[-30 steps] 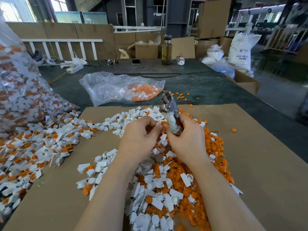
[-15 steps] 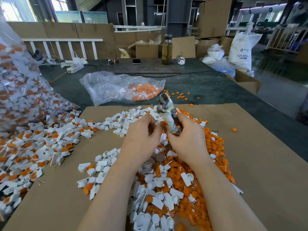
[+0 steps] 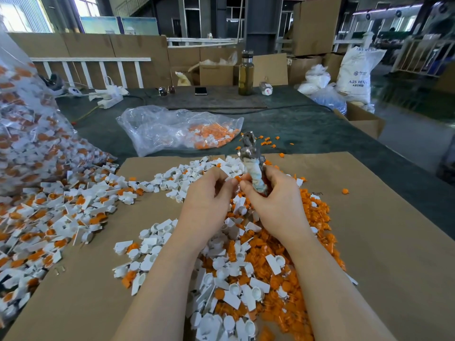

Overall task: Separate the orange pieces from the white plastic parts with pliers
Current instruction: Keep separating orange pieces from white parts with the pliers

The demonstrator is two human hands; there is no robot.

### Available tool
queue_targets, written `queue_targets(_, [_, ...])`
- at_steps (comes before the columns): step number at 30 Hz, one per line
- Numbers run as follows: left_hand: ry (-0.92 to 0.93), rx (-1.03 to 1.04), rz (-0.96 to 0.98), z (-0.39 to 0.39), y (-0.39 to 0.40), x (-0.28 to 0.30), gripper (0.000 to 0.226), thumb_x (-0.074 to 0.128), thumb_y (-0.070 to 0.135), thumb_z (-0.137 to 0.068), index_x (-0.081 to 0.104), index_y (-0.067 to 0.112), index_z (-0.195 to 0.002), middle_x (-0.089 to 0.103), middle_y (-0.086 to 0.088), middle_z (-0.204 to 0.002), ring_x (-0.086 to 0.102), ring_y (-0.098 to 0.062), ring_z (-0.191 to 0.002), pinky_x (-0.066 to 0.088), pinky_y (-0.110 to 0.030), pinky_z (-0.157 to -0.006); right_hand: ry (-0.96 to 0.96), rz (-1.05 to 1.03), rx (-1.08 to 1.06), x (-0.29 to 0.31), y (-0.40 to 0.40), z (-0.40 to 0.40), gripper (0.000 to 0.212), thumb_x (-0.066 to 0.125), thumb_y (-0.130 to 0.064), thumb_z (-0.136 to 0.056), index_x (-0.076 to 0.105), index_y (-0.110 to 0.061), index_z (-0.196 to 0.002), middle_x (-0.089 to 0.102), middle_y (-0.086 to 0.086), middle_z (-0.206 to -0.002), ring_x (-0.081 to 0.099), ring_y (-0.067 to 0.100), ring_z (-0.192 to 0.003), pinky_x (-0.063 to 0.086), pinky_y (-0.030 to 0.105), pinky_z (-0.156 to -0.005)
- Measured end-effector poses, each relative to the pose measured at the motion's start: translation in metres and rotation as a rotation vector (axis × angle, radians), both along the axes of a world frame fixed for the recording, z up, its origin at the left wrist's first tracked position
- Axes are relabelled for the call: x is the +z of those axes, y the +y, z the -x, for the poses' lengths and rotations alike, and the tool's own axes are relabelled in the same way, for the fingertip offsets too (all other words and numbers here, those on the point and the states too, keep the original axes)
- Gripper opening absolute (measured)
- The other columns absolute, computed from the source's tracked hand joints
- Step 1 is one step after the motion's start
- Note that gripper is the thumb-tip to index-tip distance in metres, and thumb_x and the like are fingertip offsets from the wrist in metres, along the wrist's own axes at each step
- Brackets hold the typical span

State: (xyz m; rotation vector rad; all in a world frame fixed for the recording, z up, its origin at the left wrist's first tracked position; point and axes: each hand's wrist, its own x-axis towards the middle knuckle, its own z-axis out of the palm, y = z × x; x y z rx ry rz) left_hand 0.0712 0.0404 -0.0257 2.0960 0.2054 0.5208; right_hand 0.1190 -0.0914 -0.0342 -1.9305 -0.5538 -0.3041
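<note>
— Cardboard sheet laid over a dark green table, boxes and sacks behind. Where's the work?

— Dead centre. The left hand has its fingertips curled round a small orange piece, seemingly with a white part behind it, held right against the right hand. That hand is wrapped round the cloth-bound handles of the pliers, metal head pointing up and away.

— Jaws open or closed?

— Can't tell; the head is small and glinting. It holds nothing that I can see, since the piece sits down at the handles, not at the tip.

— And around them?

— Under the wrists, a mixed heap of loose orange pieces and white plastic parts. To the left, a spread of unseparated parts spilling from a big clear bag. Beyond the sheet, a smaller bag with orange bits inside, and a few strays on the green.

— Risks?

— I'd guess a popped piece flying off the table. Sorted and unsorted could blend too, with the heaps so near. And a fingertip so close to the pliers might get nipped.
</note>
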Motion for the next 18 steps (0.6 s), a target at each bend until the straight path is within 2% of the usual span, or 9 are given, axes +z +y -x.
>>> queue_targets(4, [0.003, -0.018, 0.005, 0.0013, -0.0005, -0.0001, 0.026, 0.053, 0.03, -0.1, 0.058, 0.012, -0.083, 0.065, -0.011, -0.076, 0.05, -0.015, -0.062, 0.041, -0.031, -0.059, -0.007, 0.028, 0.0, -0.0009, 0.0008, 0.0, 0.01, 0.067, -0.028, -0.089, 0.063, -0.024, -0.098, 0.066, -0.013, -0.082, 0.062, 0.001, -0.076, 0.054, 0.024, -0.066])
queue_targets(10, [0.002, -0.02, -0.029, 0.0021, -0.0002, 0.0006, 0.025, 0.052, 0.032, -0.101, 0.057, 0.015, -0.082, 0.065, -0.01, -0.076, 0.056, -0.022, -0.068, 0.041, -0.032, -0.058, -0.042, 0.052, -0.003, -0.001, 0.0008, 0.0003, 0.01, 0.068, -0.028, -0.089, 0.06, -0.027, -0.096, 0.062, -0.017, -0.077, 0.06, -0.005, -0.074, 0.044, 0.011, -0.057])
queue_targets(18, [0.007, -0.022, -0.115, -0.0004, 0.002, -0.0017, 0.024, 0.051, 0.032, -0.102, 0.054, 0.019, -0.082, 0.062, -0.001, -0.073, 0.055, -0.014, -0.066, 0.04, -0.028, -0.056, -0.115, 0.089, -0.021, -0.0016, 0.0007, 0.0004, 0.011, 0.068, -0.028, -0.088, 0.059, -0.027, -0.093, 0.058, -0.018, -0.073, 0.057, 0.0, -0.072, 0.041, 0.012, -0.055])
